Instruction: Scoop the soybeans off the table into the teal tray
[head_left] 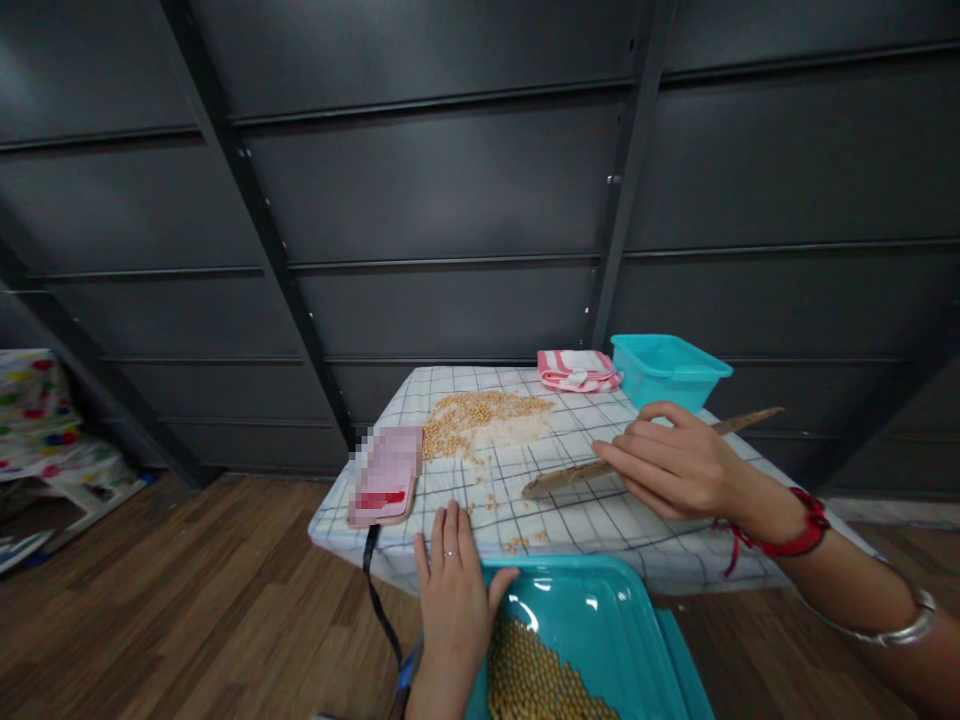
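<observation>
My right hand (675, 462) is closed round a thin brown strip (566, 480), perhaps cardboard or wood, held just over the checked cloth. Its far tip sticks out past my knuckles on the right. My left hand (454, 590) lies with fingers stretched out at the table's near edge, its thumb on the rim of a teal tub (585, 568). Inside that tub is a heap of yellowish beans (536, 675). Loose yellow beans (465, 408) spread across the cloth beside a patch of small whitish grains (517, 428). A few stray beans (517, 545) lie close to the tub.
A checked cloth (577, 530) covers the table. A pink phone (386, 475) with a black strap lies at its left. Along the back are a folded pink-and-white towel (577, 370) and a turquoise basin (667, 370). Dark panels (450, 190) rise behind.
</observation>
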